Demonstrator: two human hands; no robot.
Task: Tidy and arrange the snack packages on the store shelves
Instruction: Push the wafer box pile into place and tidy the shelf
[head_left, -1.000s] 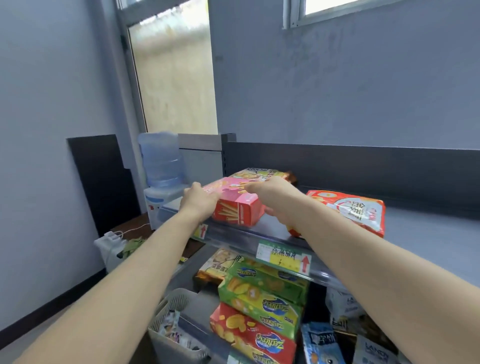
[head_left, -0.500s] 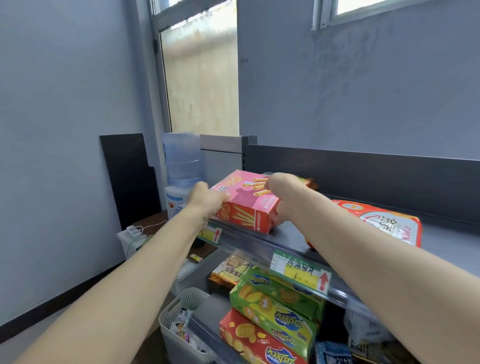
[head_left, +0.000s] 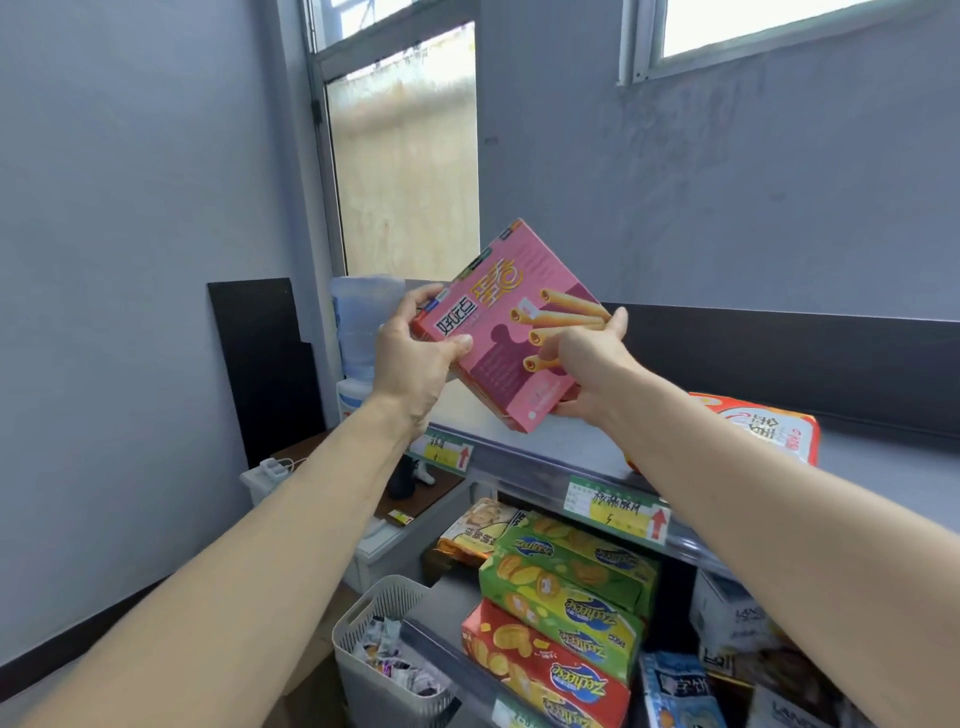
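Pink wafer-roll box (head_left: 506, 332) at centre frame, held up in both hands above the front left part of the top shelf (head_left: 561, 452). Printed face turned toward the camera. The box stands on one corner like a diamond: one corner up, one down toward the shelf edge. It looks close to square from here, so its long axis cannot be told. The pictured rolls slant up to the right.

Left hand (head_left: 415, 364) grips the left corner, thumb across the front face, fingers curled behind. Right hand (head_left: 587, 369) holds the lower right edge, thumb up along the right corner, fingers under and behind.

Shelf surface is plain grey with a dark back panel (head_left: 779, 353). An orange-red snack bag (head_left: 758, 428) lies on it at right, partly behind the right forearm. Yellow-green price tag (head_left: 615, 512) on the front rail.

Shelf below, lower centre — green biscuit boxes (head_left: 566, 587) stacked over a red biscuit box (head_left: 545, 670).

Room: blue-grey wall (head_left: 130, 208), frosted pane (head_left: 405, 171) upper centre, water bottle (head_left: 361, 322) behind the left hand, white slotted basket (head_left: 363, 613) of wrappers at the bottom.
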